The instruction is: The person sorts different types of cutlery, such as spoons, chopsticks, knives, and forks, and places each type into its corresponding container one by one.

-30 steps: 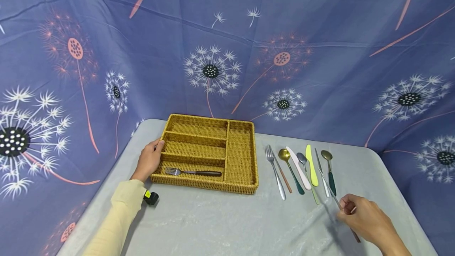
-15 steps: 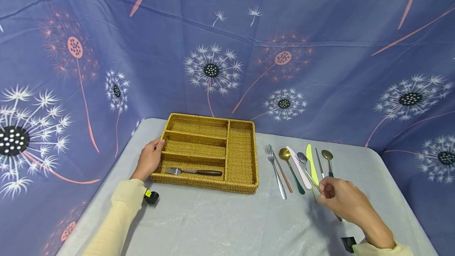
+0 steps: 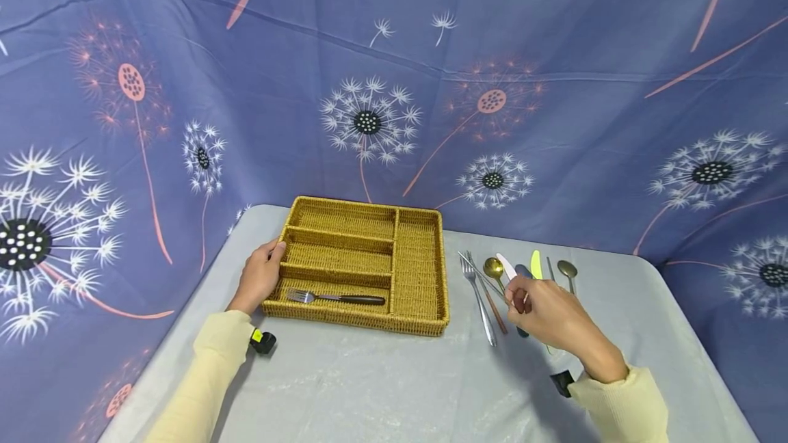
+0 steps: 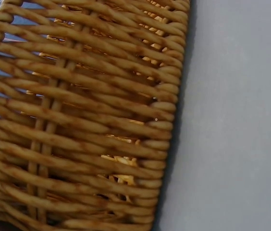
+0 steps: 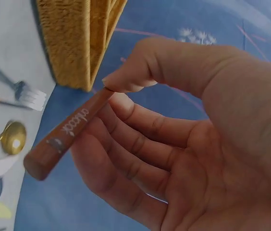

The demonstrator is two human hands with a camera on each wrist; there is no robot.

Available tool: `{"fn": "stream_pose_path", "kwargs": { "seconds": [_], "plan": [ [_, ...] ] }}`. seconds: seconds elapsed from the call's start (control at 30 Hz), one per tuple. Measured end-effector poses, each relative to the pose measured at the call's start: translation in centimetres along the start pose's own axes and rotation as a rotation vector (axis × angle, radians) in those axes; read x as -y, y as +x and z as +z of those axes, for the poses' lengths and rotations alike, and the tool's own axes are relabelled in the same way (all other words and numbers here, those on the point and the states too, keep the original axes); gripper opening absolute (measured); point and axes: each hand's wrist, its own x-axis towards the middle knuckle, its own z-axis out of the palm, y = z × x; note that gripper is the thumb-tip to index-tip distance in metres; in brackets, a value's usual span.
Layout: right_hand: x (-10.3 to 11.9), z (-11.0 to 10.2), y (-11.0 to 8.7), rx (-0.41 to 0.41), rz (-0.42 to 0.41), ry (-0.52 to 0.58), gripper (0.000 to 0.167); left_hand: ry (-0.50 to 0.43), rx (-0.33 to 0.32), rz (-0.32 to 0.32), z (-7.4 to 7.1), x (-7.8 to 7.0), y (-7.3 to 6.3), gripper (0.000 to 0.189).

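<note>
My left hand [image 3: 257,277] grips the left rim of a woven cutlery tray [image 3: 421,325]; the left wrist view is filled by the tray's wicker wall [image 4: 78,125]. In the tray's front compartment lies a dark-handled fork [image 3: 335,297]. Between thumb and fingertips, my right hand [image 3: 550,316] pinches a slim brown-handled utensil [image 5: 66,132], its narrow metal end slanting up and left over the laid-out cutlery. White lettering shows on the handle. I cannot tell what kind of utensil it is. Beneath that end are a silver fork [image 3: 482,303] and a thin copper-handled piece [image 3: 495,310].
Right of the tray, a row of cutlery includes a gold spoon [image 3: 493,266], a pink-handled knife [image 3: 506,265], a yellow knife [image 3: 536,264] and a bronze spoon [image 3: 567,269], partly behind my right hand. A patterned blue cloth [image 3: 394,87] hangs behind the pale table [image 3: 369,388].
My right hand has moved left across the row of cutlery, carrying the brown-handled utensil from the table's right side toward the tray. My left hand stays on the tray's rim.
</note>
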Motion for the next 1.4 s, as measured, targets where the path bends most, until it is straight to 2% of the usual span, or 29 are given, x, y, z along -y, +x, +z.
{"fn": "stream_pose_path", "kwargs": {
  "seconds": [0.4,0.77,0.93,1.1,1.4],
  "plan": [
    [3.4,0.3,5.8,0.091,-0.155,-0.020,0.015,0.005,0.006,-0.013,0.0,-0.2,-0.2,0.073],
    [7.3,1.5,10.4,0.145,-0.283,-0.069,0.022,0.001,0.019,-0.011,0.0,-0.2,0.0,0.071],
    [9.1,2.5,12.6,0.171,-0.334,-0.080,0.031,-0.008,0.016,-0.009,0.0,0.0,-0.1,0.071],
    [11.2,3.8,14.7,0.212,-0.346,-0.108,0.035,-0.003,0.010,-0.001,0.1,0.2,-0.2,0.072],
    [14.7,6.6,17.8,0.255,-0.389,-0.133,0.028,-0.009,-0.005,0.013,0.1,0.2,0.0,0.072]
  ]
}}
